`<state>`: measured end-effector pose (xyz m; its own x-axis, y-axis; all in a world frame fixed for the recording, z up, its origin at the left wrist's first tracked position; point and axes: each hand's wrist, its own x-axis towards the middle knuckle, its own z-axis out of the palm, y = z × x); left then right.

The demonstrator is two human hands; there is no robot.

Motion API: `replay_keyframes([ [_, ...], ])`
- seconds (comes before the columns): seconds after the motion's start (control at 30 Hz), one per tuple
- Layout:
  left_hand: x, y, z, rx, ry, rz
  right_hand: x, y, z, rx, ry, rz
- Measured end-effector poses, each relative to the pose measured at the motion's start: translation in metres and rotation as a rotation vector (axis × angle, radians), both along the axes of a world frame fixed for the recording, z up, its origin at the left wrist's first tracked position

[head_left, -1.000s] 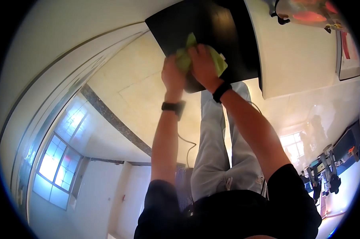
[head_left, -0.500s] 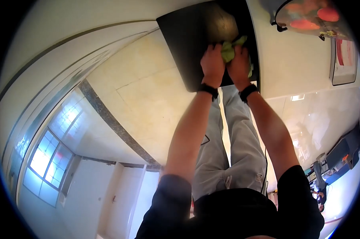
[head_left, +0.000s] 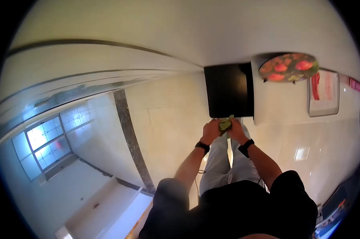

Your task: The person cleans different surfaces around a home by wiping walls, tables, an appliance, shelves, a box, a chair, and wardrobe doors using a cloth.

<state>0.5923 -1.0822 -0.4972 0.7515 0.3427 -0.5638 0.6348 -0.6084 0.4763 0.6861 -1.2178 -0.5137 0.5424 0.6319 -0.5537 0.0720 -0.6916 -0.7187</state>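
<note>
A pale tiled floor [head_left: 176, 99] takes up much of the view, crossed by a dark stone strip [head_left: 134, 139]. The person's black shirt [head_left: 243, 207] fills the lower middle, with light grey trousers [head_left: 214, 171] stretching ahead of it. Off to the left is a paned window [head_left: 46, 137]. Beyond the legs lies a black rectangular panel [head_left: 229, 89], its upper face bare, with a soft sheen toward the right. Right of it are an oval board [head_left: 289, 67] printed with red fruit and, past that, a framed pale sheet [head_left: 323, 95] with red strokes.

The left hand [head_left: 211, 130] and right hand [head_left: 237, 131] come together just at the panel's near edge, a dark band on each wrist. Between them is the green cloth [head_left: 225, 126], bunched small and off the panel's face. The gathering of the cloth looks well along, though whether a fold remains to be made cannot be told, nor is the panel's finish clear enough to judge.

The fingers of both hands are curled inward, grasping the cloth from either side; how tightly they pinch is too small to make out.
</note>
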Motion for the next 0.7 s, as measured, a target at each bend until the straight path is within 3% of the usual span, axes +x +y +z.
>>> replay_keyframes([
  [0.2,0.035,0.032,0.168,0.026,-0.538,0.338,0.074,0.051,0.167,0.402,-0.163,0.088],
  [0.27,0.048,0.054,0.209,0.108,-0.702,0.354,0.090,0.075,0.240,0.549,-0.277,0.112],
  [0.37,0.062,0.091,0.320,0.090,-0.939,0.329,0.096,0.106,0.351,0.713,-0.319,0.114],
  [0.5,0.063,0.134,0.403,0.116,-1.222,0.326,0.097,0.147,0.435,0.906,-0.368,0.210],
  [0.63,0.054,0.173,0.466,0.130,-1.376,0.249,0.095,0.205,0.474,1.042,-0.533,0.178],
  [0.7,0.048,0.206,0.474,0.220,-1.330,0.215,0.096,0.242,0.475,1.098,-0.633,0.148],
])
